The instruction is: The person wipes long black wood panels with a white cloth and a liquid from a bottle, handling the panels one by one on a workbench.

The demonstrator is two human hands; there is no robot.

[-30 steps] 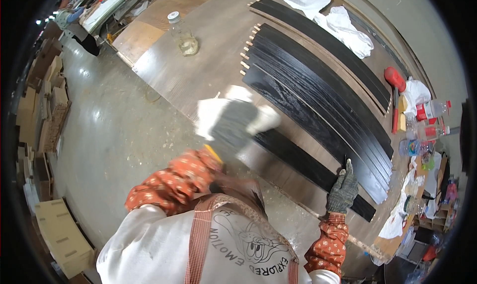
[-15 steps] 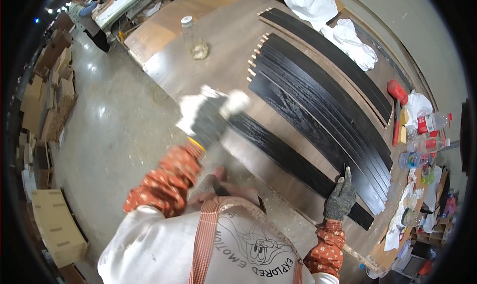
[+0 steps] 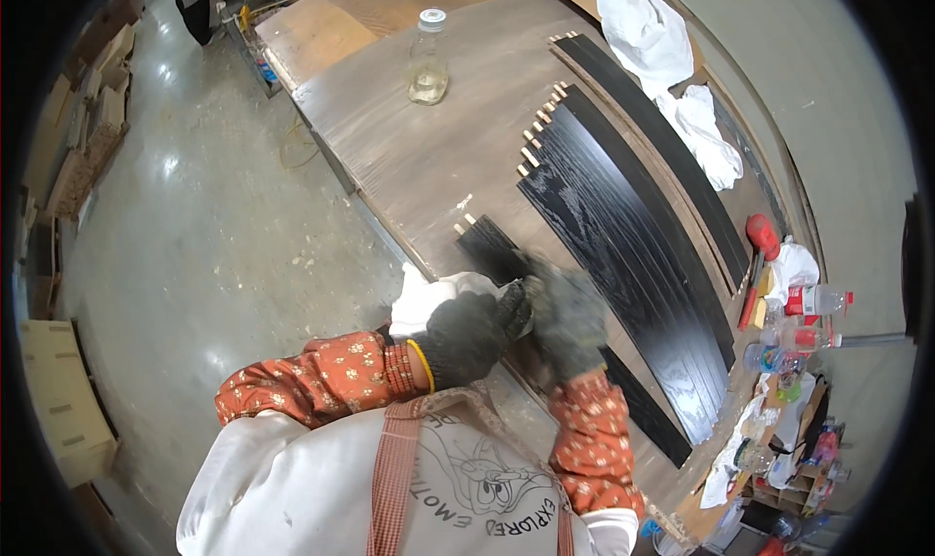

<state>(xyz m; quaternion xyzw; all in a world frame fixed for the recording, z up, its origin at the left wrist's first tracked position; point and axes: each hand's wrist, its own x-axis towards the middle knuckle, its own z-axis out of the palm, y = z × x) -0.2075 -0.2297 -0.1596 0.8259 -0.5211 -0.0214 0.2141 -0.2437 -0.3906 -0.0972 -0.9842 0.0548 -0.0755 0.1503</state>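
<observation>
My left hand [image 3: 469, 336], in a dark grey glove, is closed on a bunched white cloth [image 3: 421, 297] at the table's near edge. Close beside it my right hand [image 3: 567, 315], gloved too, is over a narrow black board [image 3: 495, 252]. Motion smears its fingers, so its grip cannot be made out. Light wooden dowels stick out of the board's far-left end, and its middle is hidden by my hands. Beyond lies a row of black boards [image 3: 623, 254] side by side, with dowels along their left ends. Another black strip [image 3: 662, 166] lies farther back.
A glass jar [image 3: 429, 64] with a white lid and pale liquid stands on the table [image 3: 360, 118]. White cloths [image 3: 643, 30] lie at the back. A red-headed mallet [image 3: 763, 237] and several plastic bottles [image 3: 818, 300] line the right side. Stacked boxes [image 3: 63, 400] stand at left.
My left hand has come right and nearer with the white cloth. My right hand has moved left along the near board to meet it. The view has shifted, and the distant person is mostly out of it.
</observation>
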